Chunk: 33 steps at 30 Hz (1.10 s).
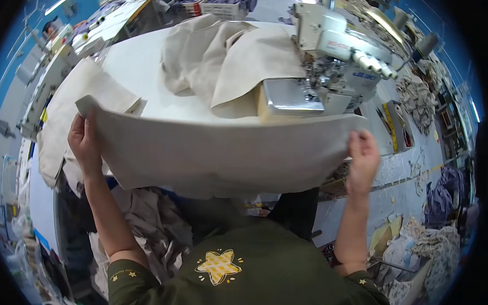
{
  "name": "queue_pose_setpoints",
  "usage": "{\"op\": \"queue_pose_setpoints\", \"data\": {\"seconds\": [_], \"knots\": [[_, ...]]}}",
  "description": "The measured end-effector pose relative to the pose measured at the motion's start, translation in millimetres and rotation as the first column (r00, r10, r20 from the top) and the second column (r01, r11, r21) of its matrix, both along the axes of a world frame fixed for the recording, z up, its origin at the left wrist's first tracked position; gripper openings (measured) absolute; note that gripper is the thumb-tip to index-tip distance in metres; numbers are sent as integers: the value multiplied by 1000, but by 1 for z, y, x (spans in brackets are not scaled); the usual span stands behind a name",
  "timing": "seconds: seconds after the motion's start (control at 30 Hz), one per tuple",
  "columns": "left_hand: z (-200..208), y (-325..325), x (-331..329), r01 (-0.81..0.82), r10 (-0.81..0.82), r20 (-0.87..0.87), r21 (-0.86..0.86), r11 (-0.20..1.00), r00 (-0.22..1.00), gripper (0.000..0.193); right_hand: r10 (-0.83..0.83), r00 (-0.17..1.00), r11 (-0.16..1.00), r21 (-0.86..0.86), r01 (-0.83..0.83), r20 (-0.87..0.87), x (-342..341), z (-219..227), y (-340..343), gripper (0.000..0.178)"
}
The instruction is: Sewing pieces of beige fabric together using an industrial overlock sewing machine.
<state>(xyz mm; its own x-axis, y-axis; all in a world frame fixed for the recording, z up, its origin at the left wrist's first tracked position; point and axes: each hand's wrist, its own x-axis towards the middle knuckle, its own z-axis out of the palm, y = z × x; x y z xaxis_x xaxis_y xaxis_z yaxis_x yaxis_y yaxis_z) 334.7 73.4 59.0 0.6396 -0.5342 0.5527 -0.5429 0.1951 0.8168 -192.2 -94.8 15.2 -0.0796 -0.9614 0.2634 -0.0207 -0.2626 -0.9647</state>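
A wide beige fabric panel is stretched across in front of me, its long upper edge sagging a little in the middle. My left hand pinches its left upper corner, fingers closed. At the opposite end my right hand grips the right upper corner, slightly blurred. Beyond the panel stands a white overlock sewing machine with a shiny metal plate at its left. More beige fabric lies crumpled on the white table, reaching up to that plate.
Flat beige pieces hang over the table's left edge. A small tray of tools sits right of the machine. Loose beige cloth is heaped by my left side, and patterned fabric piles lie at the right. Another person is at the far left.
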Motion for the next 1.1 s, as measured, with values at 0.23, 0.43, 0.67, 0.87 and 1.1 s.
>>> {"op": "queue_pose_setpoints", "data": {"seconds": [0.23,0.43,0.67,0.87,1.1], "knots": [[-3,-64,20,-609,251,590,548,574,767,23,186,971,980,36,-193,152,59,3,-23,22],[4,-139,-60,-228,40,788,129,965,615,36,231,970,971,54,-235,72,68,13,-27,18],[42,-170,-243,548,-648,552,363,753,525,35,225,971,968,96,-232,83,72,16,-25,15],[22,-190,-258,490,-643,599,427,760,476,20,178,975,970,142,-196,134,72,3,-3,28],[27,-201,-256,543,-697,621,468,697,359,9,449,858,883,270,-384,-249,26,-49,70,26]]}}
